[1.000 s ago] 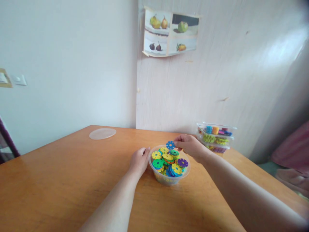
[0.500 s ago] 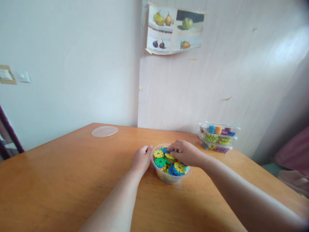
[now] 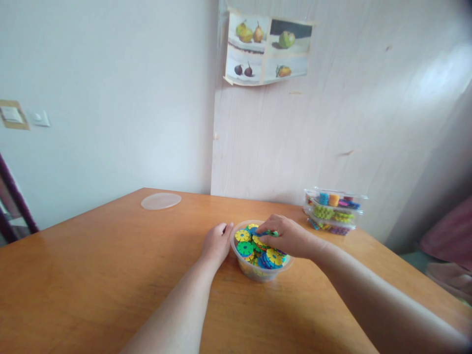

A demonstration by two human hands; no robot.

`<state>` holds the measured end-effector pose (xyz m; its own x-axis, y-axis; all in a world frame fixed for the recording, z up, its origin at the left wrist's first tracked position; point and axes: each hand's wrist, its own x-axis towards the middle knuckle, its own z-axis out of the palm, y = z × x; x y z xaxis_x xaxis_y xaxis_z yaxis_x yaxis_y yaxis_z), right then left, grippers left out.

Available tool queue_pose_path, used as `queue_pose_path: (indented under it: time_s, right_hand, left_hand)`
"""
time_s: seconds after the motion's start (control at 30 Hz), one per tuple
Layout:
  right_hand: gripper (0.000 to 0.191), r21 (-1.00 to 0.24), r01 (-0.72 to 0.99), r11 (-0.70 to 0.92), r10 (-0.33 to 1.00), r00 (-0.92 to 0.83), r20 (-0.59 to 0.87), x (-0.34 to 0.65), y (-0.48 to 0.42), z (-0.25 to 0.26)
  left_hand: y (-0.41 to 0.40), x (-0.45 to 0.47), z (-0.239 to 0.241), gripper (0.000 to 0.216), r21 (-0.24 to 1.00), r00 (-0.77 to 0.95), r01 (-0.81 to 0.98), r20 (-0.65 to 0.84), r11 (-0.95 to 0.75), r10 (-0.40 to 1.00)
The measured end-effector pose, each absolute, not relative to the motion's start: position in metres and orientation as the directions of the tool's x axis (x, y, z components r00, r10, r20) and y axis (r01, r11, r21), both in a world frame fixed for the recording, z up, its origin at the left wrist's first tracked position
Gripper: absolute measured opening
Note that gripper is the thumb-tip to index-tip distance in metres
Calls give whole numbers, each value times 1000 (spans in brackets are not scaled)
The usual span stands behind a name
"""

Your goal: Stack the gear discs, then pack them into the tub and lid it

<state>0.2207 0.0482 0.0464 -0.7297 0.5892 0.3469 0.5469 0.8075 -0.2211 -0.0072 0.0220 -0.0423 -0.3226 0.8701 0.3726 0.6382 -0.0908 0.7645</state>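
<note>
A clear round plastic bowl (image 3: pixel 246 270) stands on the wooden table (image 3: pixel 92 275), filled with several notched plastic discs (image 3: pixel 243 242) in yellow, green, blue and purple. My left hand (image 3: pixel 216 243) rests against the bowl's left wall, fingers curled round it. My right hand (image 3: pixel 285 236) lies over the discs inside the bowl, fingertips pinched on a green disc (image 3: pixel 272 233) beside a blue one.
A clear round lid (image 3: pixel 161 200) lies flat at the table's far left. Stacked clear boxes (image 3: pixel 334 209) holding more coloured pieces sit at the far right by the wall. A fruit picture (image 3: pixel 269 46) hangs above. The table's right edge drops toward pink fabric (image 3: pixel 448 236).
One second ago my right hand held a blue disc above the bowl's far rim. It has come down into the bowl and now pinches among the discs. My left hand stayed put.
</note>
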Motion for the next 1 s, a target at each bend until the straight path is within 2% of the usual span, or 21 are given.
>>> queue_pose_path:
  time_s: [0.23, 0.5, 0.63, 0.7, 0.77, 0.9, 1.0]
  right_hand:
    - [33, -210, 571, 793, 608, -725, 323, 218, 44, 48]
    - [23, -284, 548, 787, 617, -698, 363, 218, 44, 52]
    - [23, -413, 610, 676, 730, -483, 483, 228, 41, 54]
    - [22, -438, 644, 628, 761, -390, 518, 236, 38, 50]
    - [22, -430, 682, 591, 776, -337, 533, 244, 35, 42]
    - [20, -387, 712, 585, 787, -385, 482, 255, 29, 24]
    - [24, -350, 731, 585, 769, -363, 527, 259, 26, 21]
  left_hand:
    - [24, -8, -44, 50, 764, -324, 638, 378, -95, 868]
    - [26, -8, -44, 49, 769, -332, 631, 387, -103, 860]
    - [25, -9, -43, 48, 770, -336, 627, 399, -113, 853]
    - [24, -9, -42, 48, 769, -344, 630, 406, -112, 847]
    - [24, -9, -40, 48, 766, -350, 633, 411, -111, 842]
    - [22, -10, -37, 48, 760, -349, 641, 416, -110, 840]
    - [20, -12, -35, 47, 756, -349, 645, 416, -106, 840]
